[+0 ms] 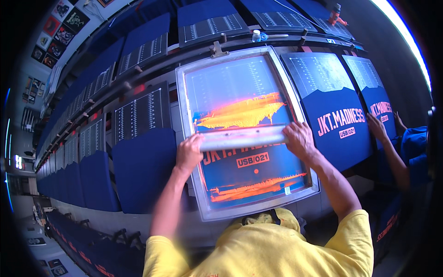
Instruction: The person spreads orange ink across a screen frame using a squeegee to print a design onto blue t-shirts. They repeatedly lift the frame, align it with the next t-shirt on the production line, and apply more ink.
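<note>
My left hand (189,153) and my right hand (301,139) are closed around the two ends of a long pale squeegee (244,138). The squeegee lies across the mesh of a metal-framed printing screen (185,97), roughly level from side to side. A thick band of orange ink (244,113) spreads over the mesh on the far side of the squeegee. Nearer me, lettering and a small dot show in the mesh, and a streak of orange ink (258,187) runs along the near end. The squeegee's lower edge is hidden.
Right of the screen, dark blue printed shirt panels (334,124) lie on boards. A co-worker's hand (378,127) touches the farther one. More blue panels on boards (143,166) line the left. A rail with a clamp (217,50), a small bottle (256,35) and a red-and-dark tool (335,15) are beyond.
</note>
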Action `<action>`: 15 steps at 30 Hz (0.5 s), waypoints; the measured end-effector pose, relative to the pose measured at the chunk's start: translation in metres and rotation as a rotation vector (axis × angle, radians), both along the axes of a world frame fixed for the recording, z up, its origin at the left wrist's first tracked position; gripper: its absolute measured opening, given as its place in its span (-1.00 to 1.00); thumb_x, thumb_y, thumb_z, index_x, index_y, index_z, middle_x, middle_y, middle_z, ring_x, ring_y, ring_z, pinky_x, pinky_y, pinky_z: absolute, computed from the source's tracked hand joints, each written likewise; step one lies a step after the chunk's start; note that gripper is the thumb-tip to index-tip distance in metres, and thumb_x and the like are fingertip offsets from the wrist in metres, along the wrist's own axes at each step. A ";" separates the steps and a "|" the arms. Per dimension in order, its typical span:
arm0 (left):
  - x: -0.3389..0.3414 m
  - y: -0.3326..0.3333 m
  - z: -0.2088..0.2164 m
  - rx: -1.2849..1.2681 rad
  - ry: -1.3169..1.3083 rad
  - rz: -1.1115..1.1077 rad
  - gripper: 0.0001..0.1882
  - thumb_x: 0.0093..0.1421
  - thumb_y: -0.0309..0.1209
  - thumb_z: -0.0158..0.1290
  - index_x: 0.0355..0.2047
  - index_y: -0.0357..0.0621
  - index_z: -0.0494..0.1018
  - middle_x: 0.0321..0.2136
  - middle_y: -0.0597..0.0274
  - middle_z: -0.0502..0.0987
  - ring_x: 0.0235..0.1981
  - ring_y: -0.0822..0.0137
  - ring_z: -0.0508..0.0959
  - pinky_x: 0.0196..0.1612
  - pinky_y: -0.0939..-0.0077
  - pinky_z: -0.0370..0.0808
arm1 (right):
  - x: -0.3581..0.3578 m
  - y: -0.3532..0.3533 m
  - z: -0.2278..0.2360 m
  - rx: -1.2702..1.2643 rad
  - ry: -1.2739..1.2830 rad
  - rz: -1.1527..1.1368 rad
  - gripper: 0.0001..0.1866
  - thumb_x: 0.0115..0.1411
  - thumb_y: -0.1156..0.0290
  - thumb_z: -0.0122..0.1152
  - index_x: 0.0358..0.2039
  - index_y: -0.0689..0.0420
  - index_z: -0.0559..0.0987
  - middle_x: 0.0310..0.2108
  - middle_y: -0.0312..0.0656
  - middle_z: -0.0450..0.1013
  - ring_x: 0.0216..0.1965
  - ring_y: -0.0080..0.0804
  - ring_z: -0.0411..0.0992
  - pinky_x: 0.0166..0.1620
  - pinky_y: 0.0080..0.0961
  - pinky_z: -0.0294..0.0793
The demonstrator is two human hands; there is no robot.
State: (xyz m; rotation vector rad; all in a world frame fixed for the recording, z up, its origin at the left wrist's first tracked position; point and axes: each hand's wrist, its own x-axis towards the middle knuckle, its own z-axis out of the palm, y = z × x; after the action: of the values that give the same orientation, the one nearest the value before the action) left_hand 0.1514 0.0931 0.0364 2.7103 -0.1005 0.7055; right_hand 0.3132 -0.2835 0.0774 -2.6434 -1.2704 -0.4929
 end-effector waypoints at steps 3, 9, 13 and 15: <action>0.026 0.003 0.014 -0.004 -0.013 0.016 -0.65 -0.10 -0.73 0.02 -0.26 -0.26 0.59 -0.25 -0.01 0.65 -0.17 0.00 0.65 -0.08 0.19 0.61 | 0.048 0.014 0.010 0.020 -0.001 0.024 -0.90 0.00 0.50 0.26 -0.41 0.08 0.58 -0.41 -0.19 0.50 -0.22 -0.20 0.48 -0.09 -0.21 0.40; 0.019 -0.008 0.034 -0.038 0.088 0.113 -0.67 -0.06 -0.72 0.01 -0.26 -0.26 0.60 -0.26 -0.03 0.65 -0.19 -0.04 0.64 -0.10 0.16 0.61 | 0.044 0.012 0.027 -0.005 0.045 0.033 -0.90 -0.02 0.48 0.29 -0.42 0.07 0.60 -0.40 -0.21 0.52 -0.18 -0.24 0.51 -0.06 -0.23 0.41; -0.040 -0.045 0.034 0.012 0.050 0.099 -0.60 -0.09 -0.74 0.02 -0.18 -0.30 0.58 -0.16 -0.07 0.64 -0.10 0.00 0.63 -0.01 0.17 0.59 | -0.001 -0.023 0.029 -0.017 0.011 0.080 -0.78 -0.08 0.47 0.34 -0.34 0.05 0.60 -0.36 -0.25 0.50 -0.21 -0.26 0.49 -0.10 -0.26 0.39; -0.084 -0.067 0.024 -0.028 0.043 0.117 -0.55 -0.17 -0.74 0.02 -0.20 -0.27 0.57 -0.15 0.01 0.64 -0.14 -0.05 0.62 -0.05 0.15 0.59 | -0.040 -0.042 0.033 -0.059 0.016 0.107 -0.69 -0.12 0.48 0.36 -0.28 0.04 0.58 -0.31 -0.26 0.50 -0.21 -0.26 0.47 -0.11 -0.26 0.37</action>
State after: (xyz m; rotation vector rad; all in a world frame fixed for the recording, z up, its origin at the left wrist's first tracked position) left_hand 0.0677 0.0266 0.0607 2.7204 0.0779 0.6758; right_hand 0.2728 -0.3253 0.1101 -2.6034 -1.4342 -0.4235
